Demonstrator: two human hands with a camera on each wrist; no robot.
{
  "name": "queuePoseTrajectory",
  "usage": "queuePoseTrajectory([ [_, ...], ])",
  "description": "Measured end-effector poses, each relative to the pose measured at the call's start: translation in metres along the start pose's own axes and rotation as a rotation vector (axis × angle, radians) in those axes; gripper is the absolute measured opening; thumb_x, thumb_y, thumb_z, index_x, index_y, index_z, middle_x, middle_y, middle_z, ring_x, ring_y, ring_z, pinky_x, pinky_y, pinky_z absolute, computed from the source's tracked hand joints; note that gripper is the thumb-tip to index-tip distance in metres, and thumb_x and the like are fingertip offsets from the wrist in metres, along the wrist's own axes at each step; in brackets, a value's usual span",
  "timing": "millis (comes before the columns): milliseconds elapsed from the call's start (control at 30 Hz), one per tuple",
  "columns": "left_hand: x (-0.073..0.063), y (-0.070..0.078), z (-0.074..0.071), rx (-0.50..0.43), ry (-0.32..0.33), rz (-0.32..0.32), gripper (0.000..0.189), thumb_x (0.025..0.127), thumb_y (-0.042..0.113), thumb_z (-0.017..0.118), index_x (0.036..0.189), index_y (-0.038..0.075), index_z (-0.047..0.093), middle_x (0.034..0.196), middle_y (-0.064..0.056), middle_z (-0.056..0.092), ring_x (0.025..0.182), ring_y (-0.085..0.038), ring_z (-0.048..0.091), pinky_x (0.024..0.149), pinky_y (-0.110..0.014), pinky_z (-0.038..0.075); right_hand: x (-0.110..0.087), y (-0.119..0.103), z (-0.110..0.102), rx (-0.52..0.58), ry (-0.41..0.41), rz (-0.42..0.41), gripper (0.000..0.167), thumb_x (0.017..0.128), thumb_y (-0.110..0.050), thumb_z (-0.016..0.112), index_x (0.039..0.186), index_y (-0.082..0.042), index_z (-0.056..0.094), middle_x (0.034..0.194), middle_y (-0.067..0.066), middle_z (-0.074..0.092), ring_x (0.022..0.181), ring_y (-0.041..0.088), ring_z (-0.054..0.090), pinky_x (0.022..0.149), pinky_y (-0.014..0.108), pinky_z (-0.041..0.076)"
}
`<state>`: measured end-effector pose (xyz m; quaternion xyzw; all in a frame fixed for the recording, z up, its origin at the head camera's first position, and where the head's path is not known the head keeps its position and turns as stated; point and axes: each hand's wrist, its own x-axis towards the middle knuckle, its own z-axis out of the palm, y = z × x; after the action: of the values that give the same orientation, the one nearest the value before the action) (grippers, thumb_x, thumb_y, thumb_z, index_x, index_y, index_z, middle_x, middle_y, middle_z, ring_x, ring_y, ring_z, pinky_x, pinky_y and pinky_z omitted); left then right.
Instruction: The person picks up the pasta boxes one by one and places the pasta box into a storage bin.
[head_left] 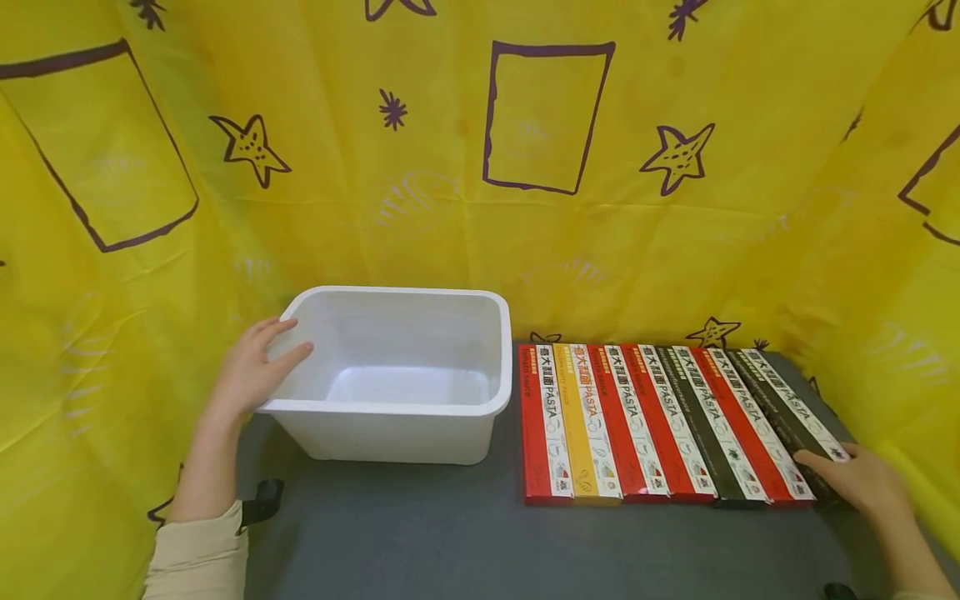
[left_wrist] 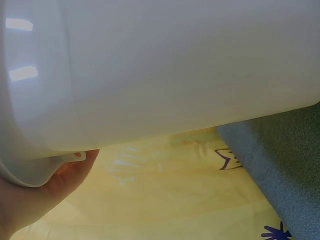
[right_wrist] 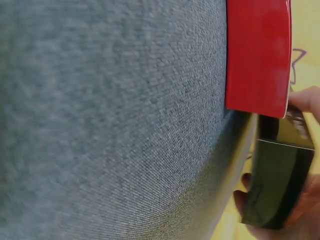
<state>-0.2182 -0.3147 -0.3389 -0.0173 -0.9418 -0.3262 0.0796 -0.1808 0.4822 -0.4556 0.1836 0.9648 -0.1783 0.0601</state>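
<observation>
My left hand (head_left: 251,372) holds the left rim of a white plastic bin (head_left: 397,435), its thumb over the inside. In the left wrist view, part of that hand (left_wrist: 67,177) shows beneath the rim, beside the bin's smooth outer wall (left_wrist: 175,70). On the right, my right hand (head_left: 866,479) grips the near end of a black pasta box (head_left: 787,408), the rightmost of a row. The right wrist view shows the box's dark end (right_wrist: 275,182) between thumb and fingers, tilted beside a red pasta box (right_wrist: 257,55).
Several more pasta boxes lie side by side right of the bin, including a yellow one (head_left: 581,442), red ones (head_left: 543,450) and another black one (head_left: 712,433). A dark grey tabletop (head_left: 405,533) lies beneath. Yellow patterned cloth (head_left: 450,208) hangs behind and at both sides.
</observation>
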Motion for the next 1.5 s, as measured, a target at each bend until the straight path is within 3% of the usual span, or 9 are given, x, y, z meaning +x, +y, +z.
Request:
queuePoseTrajectory([
  [300,0.0,0.001,0.0,-0.013,-0.002,-0.008,0.071,0.098,0.047,0.052,0.145,-0.004,0.039,0.152,-0.033,0.023,0.135,-0.055,0.021,0.103,-0.073,0.02,-0.022,-0.018,-0.002,0.094,0.222,0.054,0.093,0.084,-0.06,0.061,0.133,0.016,0.038,0.121,0.045,0.043,0.099,0.058,0.046,0.073,0.057,0.042],
  [500,0.001,0.0,0.0,-0.014,-0.006,-0.004,0.071,0.098,0.047,0.052,0.145,-0.004,0.039,0.152,-0.033,0.022,0.135,-0.055,0.021,0.103,-0.073,0.019,-0.033,-0.035,-0.007,0.174,0.284,0.038,0.087,0.085,-0.057,0.062,0.134,0.011,0.041,0.118,0.043,0.047,0.098,0.054,0.047,0.071,0.053,0.038],
  [833,0.0,-0.001,0.001,0.007,-0.007,-0.001,0.07,0.098,0.047,0.051,0.145,-0.004,0.039,0.152,-0.033,0.022,0.134,-0.056,0.022,0.102,-0.073,0.021,-0.048,-0.082,-0.014,0.261,0.29,-0.082,0.088,0.085,-0.055,0.065,0.142,0.007,0.039,0.125,0.041,0.047,0.104,0.053,0.047,0.068,0.047,0.038],
  [1133,0.001,-0.002,0.001,0.018,-0.012,0.008,0.069,0.098,0.046,0.052,0.145,-0.003,0.039,0.152,-0.033,0.022,0.134,-0.056,0.022,0.101,-0.074,0.021,-0.06,-0.13,-0.016,0.324,0.284,-0.185,0.083,0.086,-0.053,0.066,0.146,-0.002,0.04,0.123,0.034,0.051,0.096,0.044,0.047,0.059,0.039,0.037],
  [1500,0.001,-0.002,0.001,0.013,-0.009,0.011,0.069,0.098,0.046,0.052,0.146,-0.002,0.039,0.152,-0.032,0.022,0.135,-0.056,0.022,0.102,-0.073,0.02,-0.07,-0.185,-0.019,0.356,0.235,-0.326,0.079,0.086,-0.052,0.067,0.148,-0.01,0.041,0.133,0.029,0.049,0.103,0.043,0.048,0.064,0.041,0.039],
])
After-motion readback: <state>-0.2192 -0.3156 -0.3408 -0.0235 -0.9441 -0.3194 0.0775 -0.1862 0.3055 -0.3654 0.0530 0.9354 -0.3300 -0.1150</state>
